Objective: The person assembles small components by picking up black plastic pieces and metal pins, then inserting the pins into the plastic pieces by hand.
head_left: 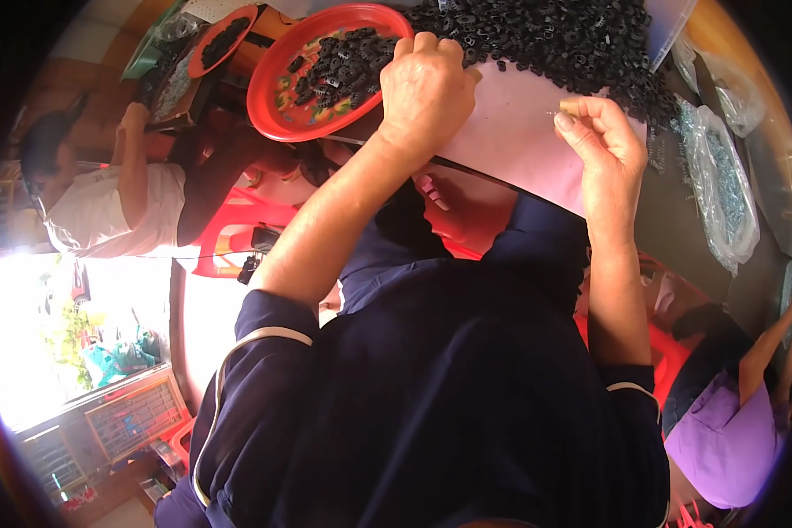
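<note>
My left hand (427, 92) is closed, its back toward me, over the right rim of a red round tray (268, 110). Its curled fingers hide whatever they hold. Small black plastic parts (348, 66) lie heaped in that tray. My right hand (603, 145) hovers above the right side of a pale pink sheet (528, 132), thumb and forefinger pinched together. A tiny shiny piece (550, 113) shows at those fingertips, too small to name. Just beyond both hands spreads a big pile of similar black parts (546, 40).
Right of the sheet lies a clear plastic bag (722, 189) of small silvery pieces. One person (119, 194) sits at the left by a smaller red tray (223, 41); another person in purple (726, 431) is at the lower right. Red stools stand around the table.
</note>
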A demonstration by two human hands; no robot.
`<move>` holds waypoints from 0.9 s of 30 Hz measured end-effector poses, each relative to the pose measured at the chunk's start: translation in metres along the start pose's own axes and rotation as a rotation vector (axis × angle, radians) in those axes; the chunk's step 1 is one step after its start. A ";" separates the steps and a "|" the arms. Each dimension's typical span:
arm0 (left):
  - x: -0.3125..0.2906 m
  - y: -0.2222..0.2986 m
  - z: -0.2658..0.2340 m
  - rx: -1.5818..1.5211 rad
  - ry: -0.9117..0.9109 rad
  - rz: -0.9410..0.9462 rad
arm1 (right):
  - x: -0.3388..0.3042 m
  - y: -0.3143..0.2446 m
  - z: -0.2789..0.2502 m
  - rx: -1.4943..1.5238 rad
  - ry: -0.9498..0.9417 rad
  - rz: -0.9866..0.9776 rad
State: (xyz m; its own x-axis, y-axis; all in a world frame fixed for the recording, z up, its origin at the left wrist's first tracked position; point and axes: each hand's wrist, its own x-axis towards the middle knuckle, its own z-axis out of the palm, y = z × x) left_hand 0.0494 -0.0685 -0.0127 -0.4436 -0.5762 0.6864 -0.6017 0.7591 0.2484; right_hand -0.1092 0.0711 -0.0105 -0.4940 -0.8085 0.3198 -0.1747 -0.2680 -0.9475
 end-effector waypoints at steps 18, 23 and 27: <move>-0.011 0.001 0.002 -0.176 -0.069 0.163 | -0.006 0.006 -0.002 0.090 -0.001 0.030; -0.014 0.014 -0.002 -0.090 -0.123 0.048 | -0.007 0.008 -0.003 0.041 0.003 0.015; -0.010 0.016 0.010 0.026 -0.202 0.061 | -0.007 0.008 -0.003 0.025 -0.001 0.011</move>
State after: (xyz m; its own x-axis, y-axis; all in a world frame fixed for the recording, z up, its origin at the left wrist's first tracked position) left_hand 0.0376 -0.0537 -0.0222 -0.6021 -0.5807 0.5479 -0.5856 0.7877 0.1914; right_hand -0.1097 0.0762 -0.0204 -0.4951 -0.8119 0.3094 -0.1481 -0.2720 -0.9508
